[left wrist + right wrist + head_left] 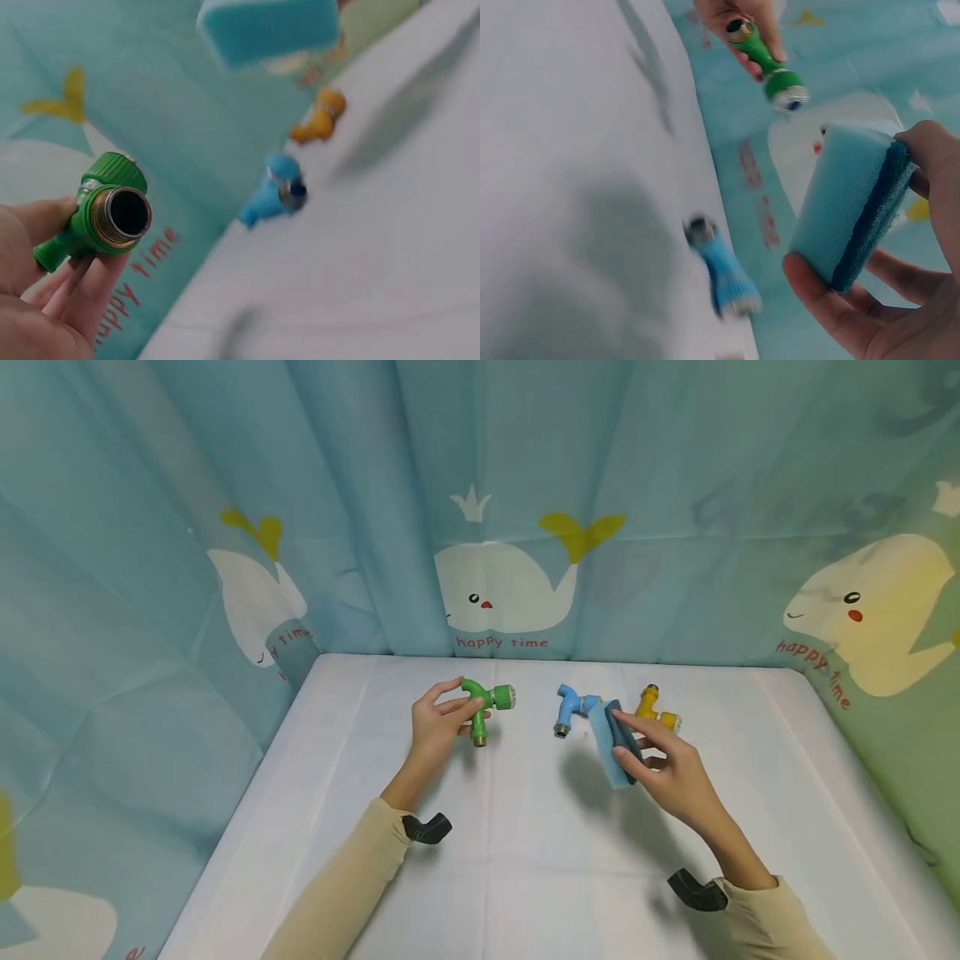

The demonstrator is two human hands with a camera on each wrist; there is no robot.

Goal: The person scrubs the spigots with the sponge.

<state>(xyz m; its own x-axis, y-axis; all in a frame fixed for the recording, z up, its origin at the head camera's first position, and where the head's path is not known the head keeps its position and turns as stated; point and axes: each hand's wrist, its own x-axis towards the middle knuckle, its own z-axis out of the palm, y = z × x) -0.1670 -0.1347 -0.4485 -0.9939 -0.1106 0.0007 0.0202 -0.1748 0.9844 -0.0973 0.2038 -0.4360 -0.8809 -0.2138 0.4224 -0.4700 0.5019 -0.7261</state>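
My left hand [437, 720] grips a green faucet [480, 702] by its body, thumb on the near side. Its threaded brass inlet [127, 214] faces the left wrist camera, while the ribbed green knob [504, 697] points right in the head view. In my right hand [672, 770] is a two-layer sponge [847, 202], light blue foam with a dark blue scouring side, pinched at its edges between thumb and fingers. The sponge is held over the table, apart from the green faucet. Behind it lie a blue faucet [567, 706] and a yellow faucet [648, 702], the latter partly hidden by the right hand.
A white cloth covers the table [525, 893]. Blue-green curtains [360, 485] printed with whales hang along its back and sides. Both sleeved wrists wear black camera mounts, one [427, 829] on the left and another [697, 891] on the right.
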